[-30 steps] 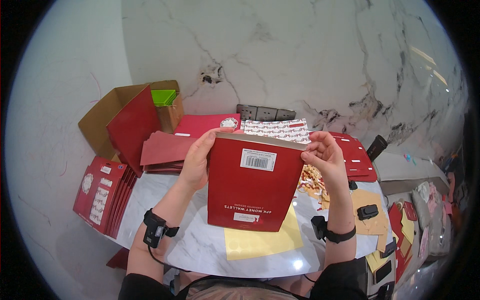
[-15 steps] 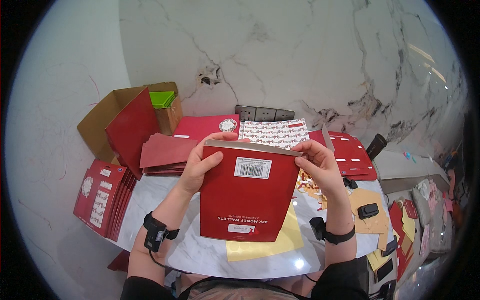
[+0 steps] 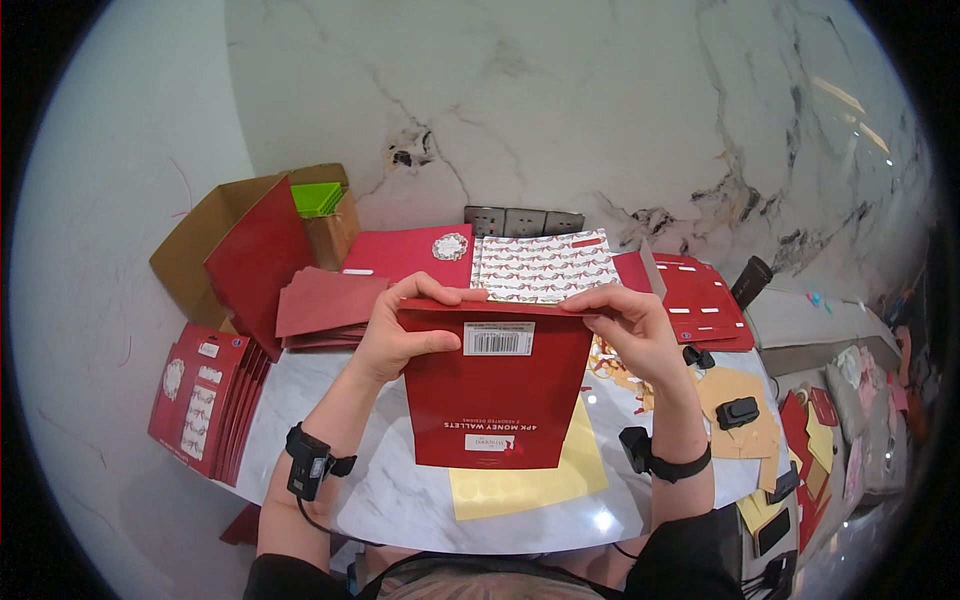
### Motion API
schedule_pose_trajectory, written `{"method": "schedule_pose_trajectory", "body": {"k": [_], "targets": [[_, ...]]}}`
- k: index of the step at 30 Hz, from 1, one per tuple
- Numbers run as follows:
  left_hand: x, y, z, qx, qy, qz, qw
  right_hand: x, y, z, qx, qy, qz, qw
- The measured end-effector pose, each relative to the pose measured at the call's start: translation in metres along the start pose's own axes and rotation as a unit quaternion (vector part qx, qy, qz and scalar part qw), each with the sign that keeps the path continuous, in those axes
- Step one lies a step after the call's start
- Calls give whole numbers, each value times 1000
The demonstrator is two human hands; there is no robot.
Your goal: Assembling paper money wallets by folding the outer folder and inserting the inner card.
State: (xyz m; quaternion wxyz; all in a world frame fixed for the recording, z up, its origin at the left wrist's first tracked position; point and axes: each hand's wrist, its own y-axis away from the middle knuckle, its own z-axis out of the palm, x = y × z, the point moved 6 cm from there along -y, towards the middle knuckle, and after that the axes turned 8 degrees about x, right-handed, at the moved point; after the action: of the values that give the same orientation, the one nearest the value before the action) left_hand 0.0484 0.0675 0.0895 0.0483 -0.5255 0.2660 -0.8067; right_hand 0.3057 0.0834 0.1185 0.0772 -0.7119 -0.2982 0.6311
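A red cardboard packet (image 3: 495, 385) with a white barcode label (image 3: 498, 338) hangs upright between my hands over the table, its print upside down. At its upper left corner my left hand (image 3: 405, 330) is closed, thumb across the front and fingers behind the top edge. My right hand (image 3: 640, 330) pinches the upper right corner, with fingers lying along the top flap. That flap is bent over the upper edge. Below the packet, partly covered by it, lies a yellow sticker sheet (image 3: 530, 492) with round outlines.
Behind my hands lie white patterned wallets (image 3: 545, 268) and a red wallet (image 3: 410, 250). Red envelopes (image 3: 330, 308) and finished-looking red packets (image 3: 200, 400) are stacked left, near an open carton (image 3: 205, 245). More red packets (image 3: 700, 300), paper scraps (image 3: 620, 375) and a black device (image 3: 737, 412) are right.
The packet's top flap, which stood up showing its pale inside, is now folded down toward me. My right fingers have moved inward along the edge.
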Motion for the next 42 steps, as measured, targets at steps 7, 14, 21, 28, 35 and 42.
{"method": "schedule_pose_trajectory", "body": {"k": [7,14,21,28,35,42], "targets": [[-8,-2,-17,89,-29,-16,995,-6,2,5,-18,36,-4,999],[-16,0,-29,117,30,-71,990,-4,4,23,-39,-25,29,998],[-27,0,-25,76,13,-88,993,5,4,18,-44,-10,46,998],[-34,-2,-27,45,47,-89,994,15,3,15,-43,-30,102,993],[-7,-7,-23,82,-259,-21,962,50,1,-4,-10,-95,236,967],[-38,-4,-42,78,-287,-184,937,61,1,-3,-8,-99,265,959]]}}
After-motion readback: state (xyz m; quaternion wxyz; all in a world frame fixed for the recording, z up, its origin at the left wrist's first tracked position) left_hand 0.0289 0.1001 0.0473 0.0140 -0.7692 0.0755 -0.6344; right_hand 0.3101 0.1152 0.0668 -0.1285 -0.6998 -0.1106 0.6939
